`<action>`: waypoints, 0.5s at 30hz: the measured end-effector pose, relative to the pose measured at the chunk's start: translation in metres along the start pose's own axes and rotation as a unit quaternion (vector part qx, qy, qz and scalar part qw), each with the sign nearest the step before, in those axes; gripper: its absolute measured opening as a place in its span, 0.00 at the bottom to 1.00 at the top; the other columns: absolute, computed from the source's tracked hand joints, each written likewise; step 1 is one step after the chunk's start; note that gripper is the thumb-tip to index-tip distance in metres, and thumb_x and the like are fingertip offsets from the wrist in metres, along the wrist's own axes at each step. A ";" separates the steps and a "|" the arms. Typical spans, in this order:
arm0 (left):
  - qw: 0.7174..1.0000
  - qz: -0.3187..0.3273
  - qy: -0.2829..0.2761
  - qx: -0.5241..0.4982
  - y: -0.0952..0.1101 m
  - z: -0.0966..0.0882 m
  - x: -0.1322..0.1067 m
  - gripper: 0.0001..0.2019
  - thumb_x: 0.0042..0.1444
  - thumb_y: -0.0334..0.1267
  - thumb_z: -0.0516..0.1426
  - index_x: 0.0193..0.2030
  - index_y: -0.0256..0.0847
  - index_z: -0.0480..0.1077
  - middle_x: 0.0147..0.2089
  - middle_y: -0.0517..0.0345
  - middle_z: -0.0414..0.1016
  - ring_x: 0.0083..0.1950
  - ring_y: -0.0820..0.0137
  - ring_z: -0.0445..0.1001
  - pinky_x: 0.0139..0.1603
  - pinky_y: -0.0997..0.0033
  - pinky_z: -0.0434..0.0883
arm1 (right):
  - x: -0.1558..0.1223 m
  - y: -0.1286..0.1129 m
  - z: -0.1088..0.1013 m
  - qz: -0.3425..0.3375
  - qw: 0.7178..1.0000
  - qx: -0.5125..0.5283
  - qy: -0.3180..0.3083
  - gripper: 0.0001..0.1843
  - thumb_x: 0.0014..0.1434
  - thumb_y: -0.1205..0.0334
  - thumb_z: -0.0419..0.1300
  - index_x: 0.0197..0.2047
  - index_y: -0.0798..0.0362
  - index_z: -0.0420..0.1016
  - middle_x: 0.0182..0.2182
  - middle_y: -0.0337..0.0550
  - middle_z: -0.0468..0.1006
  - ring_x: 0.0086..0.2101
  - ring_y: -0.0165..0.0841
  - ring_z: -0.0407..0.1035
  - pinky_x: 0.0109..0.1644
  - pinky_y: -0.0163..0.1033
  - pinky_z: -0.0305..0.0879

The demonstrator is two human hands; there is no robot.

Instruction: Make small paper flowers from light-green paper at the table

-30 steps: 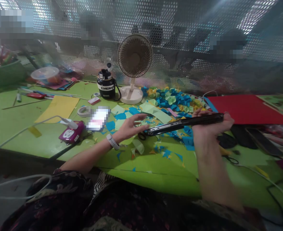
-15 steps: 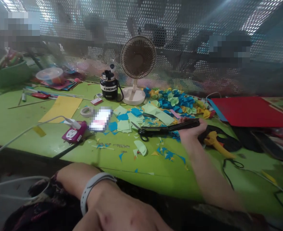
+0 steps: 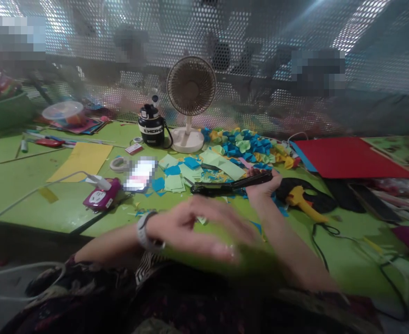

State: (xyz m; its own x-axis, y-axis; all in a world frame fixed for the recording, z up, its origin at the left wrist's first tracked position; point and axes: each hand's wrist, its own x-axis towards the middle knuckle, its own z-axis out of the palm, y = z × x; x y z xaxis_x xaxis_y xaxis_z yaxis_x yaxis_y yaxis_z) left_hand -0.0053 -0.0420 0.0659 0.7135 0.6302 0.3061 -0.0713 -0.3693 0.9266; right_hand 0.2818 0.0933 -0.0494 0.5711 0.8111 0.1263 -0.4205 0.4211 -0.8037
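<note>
My right hand grips long black scissors by the blades, and the closed tool lies nearly level just above the table. The finger loops sit at the left end, among cut paper scraps in blue and pale green. My left hand is blurred by motion, with its fingers apart and nothing in them. It hovers over the table's near edge, below the scissors and not touching them. A white band circles that wrist. A yellow glue gun rests to the right of my right hand on a black cloth.
The green table mat holds a heap of blue and yellow paper flowers, a small fan, a black bottle, a blurred phone, a tape roll, a pink socket with cable, yellow paper and a red board.
My left hand has left the scissors, dropped toward my body, then returned over the table's near edge. My right hand has lowered the scissors and shifted them left.
</note>
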 end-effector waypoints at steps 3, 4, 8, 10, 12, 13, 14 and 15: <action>0.974 0.000 0.074 0.213 -0.044 -0.012 0.028 0.29 0.50 0.50 0.66 0.57 0.39 0.73 0.64 0.39 0.68 0.69 0.48 0.61 0.69 0.44 0.56 | -0.005 -0.005 0.006 0.058 0.995 0.055 0.053 0.24 0.52 0.34 0.50 0.25 0.48 0.56 0.21 0.35 0.66 0.23 0.30 0.67 0.26 0.39 0.73; 0.956 -0.026 0.081 0.280 -0.060 -0.016 0.034 0.34 0.49 0.50 0.67 0.60 0.37 0.69 0.66 0.35 0.65 0.70 0.45 0.59 0.69 0.42 0.56 | -0.007 -0.008 0.007 0.074 0.993 0.070 0.065 0.23 0.53 0.36 0.49 0.25 0.48 0.56 0.22 0.35 0.67 0.23 0.29 0.69 0.27 0.38 0.74; 0.883 -0.111 0.058 0.452 -0.102 -0.028 0.042 0.35 0.56 0.51 0.62 0.66 0.33 0.62 0.60 0.31 0.70 0.62 0.45 0.69 0.61 0.45 0.65 | -0.015 -0.021 0.014 0.132 0.979 0.131 0.085 0.18 0.56 0.43 0.48 0.26 0.49 0.58 0.24 0.37 0.70 0.27 0.30 0.73 0.30 0.38 0.77; 0.868 -0.115 0.028 0.483 -0.105 -0.030 0.041 0.34 0.58 0.53 0.60 0.66 0.35 0.61 0.52 0.38 0.77 0.55 0.49 0.74 0.55 0.51 0.69 | -0.019 -0.028 0.017 0.156 0.970 0.162 0.089 0.16 0.57 0.46 0.47 0.27 0.48 0.59 0.25 0.38 0.71 0.28 0.30 0.74 0.31 0.39 0.78; 0.866 -0.107 0.005 0.489 -0.102 -0.031 0.040 0.32 0.58 0.53 0.60 0.66 0.39 0.63 0.48 0.44 0.79 0.51 0.54 0.76 0.51 0.58 0.72 | -0.023 -0.033 0.021 0.164 0.967 0.175 0.087 0.15 0.58 0.47 0.46 0.27 0.48 0.59 0.25 0.38 0.71 0.29 0.31 0.74 0.31 0.40 0.78; 0.868 -0.099 0.001 0.487 -0.100 -0.031 0.039 0.29 0.59 0.51 0.59 0.64 0.40 0.65 0.48 0.47 0.80 0.50 0.57 0.77 0.50 0.61 0.72 | -0.024 -0.035 0.022 0.166 0.967 0.174 0.087 0.15 0.59 0.47 0.46 0.27 0.47 0.60 0.25 0.38 0.70 0.29 0.31 0.74 0.31 0.40 0.79; 0.871 -0.091 0.002 0.484 -0.098 -0.032 0.039 0.24 0.61 0.49 0.58 0.61 0.42 0.68 0.47 0.49 0.80 0.49 0.59 0.77 0.49 0.63 0.72 | -0.025 -0.037 0.023 0.166 0.968 0.169 0.088 0.15 0.59 0.48 0.46 0.27 0.47 0.60 0.25 0.38 0.70 0.28 0.31 0.74 0.31 0.40 0.78; 0.874 -0.080 0.005 0.479 -0.096 -0.033 0.040 0.19 0.63 0.47 0.56 0.57 0.43 0.71 0.46 0.51 0.80 0.48 0.61 0.78 0.48 0.65 0.72 | -0.026 -0.038 0.025 0.165 0.969 0.162 0.086 0.14 0.59 0.49 0.47 0.27 0.47 0.60 0.25 0.38 0.70 0.28 0.31 0.74 0.31 0.40 0.78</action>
State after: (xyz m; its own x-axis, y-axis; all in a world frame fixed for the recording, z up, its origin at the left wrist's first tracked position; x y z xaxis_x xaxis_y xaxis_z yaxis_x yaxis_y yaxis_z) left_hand 0.0070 0.0409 -0.0038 0.6537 0.7311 0.1954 0.6492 -0.6744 0.3517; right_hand 0.2657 0.0666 -0.0080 0.4657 0.8552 -0.2273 -0.7836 0.2792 -0.5549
